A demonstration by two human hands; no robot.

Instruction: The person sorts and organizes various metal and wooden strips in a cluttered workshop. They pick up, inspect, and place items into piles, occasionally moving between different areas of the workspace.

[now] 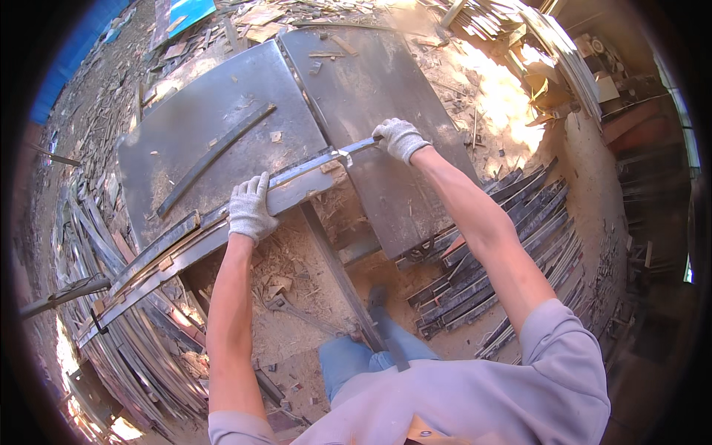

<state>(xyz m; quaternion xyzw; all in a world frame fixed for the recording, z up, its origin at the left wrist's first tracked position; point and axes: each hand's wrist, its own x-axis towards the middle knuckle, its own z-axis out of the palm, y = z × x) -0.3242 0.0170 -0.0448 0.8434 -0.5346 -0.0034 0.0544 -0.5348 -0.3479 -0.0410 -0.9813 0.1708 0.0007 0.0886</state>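
A long narrow strip [308, 167], seemingly wood with a bluish dark face, lies slantwise along the near edge of a dark metal table [222, 96]. My right hand [401, 139], in a pale knitted work glove, is closed around its right end. My left hand [251, 210], gloved alike, rests on the strip and the rail beside it, its fingers stretched out flat and pointing away from me. Between my hands, a small pale piece [344, 156] sits at the strip near the gap in the table. Another dark strip [215, 159] lies loose farther back.
A second metal plate [400, 200] forms the table's right side. Stacked dark strips [504, 252] lie on the ground at right, and long thin offcuts [122, 311] pile up at left. Sawdust and scraps surround a metal leg [341, 278] before me. A bar [65, 297] projects at far left.
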